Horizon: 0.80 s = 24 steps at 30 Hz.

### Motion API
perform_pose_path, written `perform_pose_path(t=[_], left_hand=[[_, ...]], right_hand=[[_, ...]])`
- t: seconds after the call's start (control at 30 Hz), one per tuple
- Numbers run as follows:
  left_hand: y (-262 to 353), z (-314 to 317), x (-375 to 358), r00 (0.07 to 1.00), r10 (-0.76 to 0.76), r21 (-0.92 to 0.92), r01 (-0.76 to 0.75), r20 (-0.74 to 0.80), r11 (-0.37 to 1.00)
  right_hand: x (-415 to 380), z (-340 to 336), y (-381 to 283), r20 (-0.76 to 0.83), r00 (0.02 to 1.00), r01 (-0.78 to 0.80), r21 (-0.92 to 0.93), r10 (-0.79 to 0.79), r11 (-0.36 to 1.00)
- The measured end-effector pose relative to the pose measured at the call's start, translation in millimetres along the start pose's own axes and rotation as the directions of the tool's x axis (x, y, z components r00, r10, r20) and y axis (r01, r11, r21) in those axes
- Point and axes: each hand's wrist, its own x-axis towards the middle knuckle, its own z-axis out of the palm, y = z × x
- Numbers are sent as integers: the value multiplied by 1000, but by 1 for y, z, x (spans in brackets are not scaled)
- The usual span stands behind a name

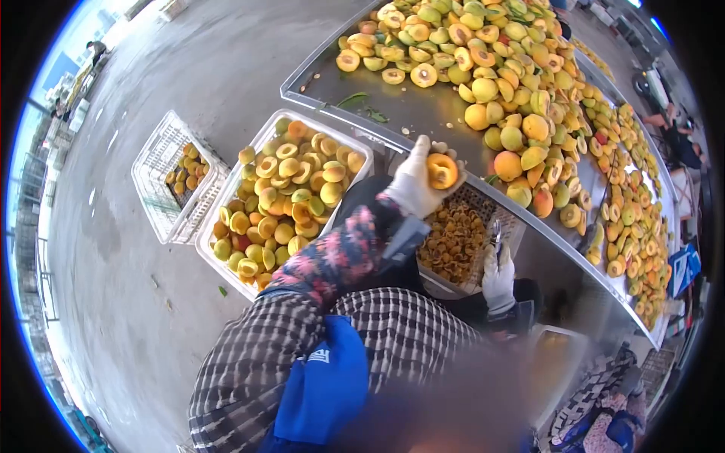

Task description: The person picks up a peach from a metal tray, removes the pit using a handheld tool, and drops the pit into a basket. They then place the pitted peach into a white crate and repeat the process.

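So the left hand [414,183], in a white glove, has its grip closed around a halved apricot [442,171], cut side up, held right over the edge of the metal desk [423,113]. The right hand [498,275], gloved too, is wrapped around a small knife [496,230] just above the crate of pits [453,238]. Beside it sits a white crate of apricot halves [283,200], and a mostly empty crate [170,177] stands on the floor nearby. The desk carries a big heap of apricots [513,83]. No writing I can read anywhere.
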Motion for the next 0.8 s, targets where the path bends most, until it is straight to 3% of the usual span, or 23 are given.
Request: perform_pose_path(t=[0.03, 0.1, 0.2, 0.23, 0.27, 0.3, 0.37, 0.47, 0.53, 0.57, 0.63, 0.67, 0.7, 0.73, 0.77, 0.8], left_hand=[[13, -2, -8, 999, -24, 83, 21, 45, 996], [22, 5, -23, 998, -3, 147, 12, -58, 989], [7, 0, -18, 994, 35, 276, -5, -105, 961], [-1, -1, -21, 998, 55, 324, -41, -35, 945], [-12, 10, -24, 992, 53, 419, 1, -116, 908], [-14, 5, -19, 997, 4, 426, 28, -75, 904], [-17, -3, -16, 999, -52, 466, 45, 3, 883], [-12, 1, -28, 996, -80, 531, 45, 43, 846], [-10, 2, -33, 992, -128, 526, 115, -11, 843], [-9, -2, -35, 986, -162, 440, 128, 41, 889], [12, -12, -41, 972, -204, 509, 116, 120, 853], [28, -19, -48, 965, -217, 546, 105, 145, 831], [47, -24, -49, 973, -169, 568, 52, 154, 821], [69, -24, -59, 996, -26, 568, -26, 83, 822], [95, -29, -72, 928, 154, 831, -372, 338, 414], [122, -42, -82, 905, 212, 866, -417, 369, 275]], right_hand=[[0, 2, 10, -52, 998, -31, -7, 30, 999], [11, 12, 10, -38, 975, 208, -170, -217, 963], [37, 20, -52, -16, 1000, -20, 108, 21, 994], [49, 29, -86, 1, 997, -75, 187, 76, 980], [58, 32, -93, -7, 1000, -6, 156, 7, 988], [65, 35, -99, -15, 998, 63, 125, -61, 990], [71, 37, -97, -5, 1000, -12, 265, 14, 964], [65, 48, -86, -206, 979, 92, 499, 14, 862], [64, 48, -81, -351, 936, 133, 403, 19, 906], [69, 42, -82, -446, 895, 167, 325, -5, 931], [76, 24, -79, -559, 827, 197, 188, -60, 962], [77, 15, -73, -576, 813, 198, 141, -82, 970], [71, 4, -71, -479, 875, 105, 54, -67, 993], [61, -6, -64, -376, 926, 26, -46, -42, 999], [53, -10, -45, -296, 955, -1, 9, 3, 1000], [46, -11, -26, -206, 978, -31, 59, 42, 998]])
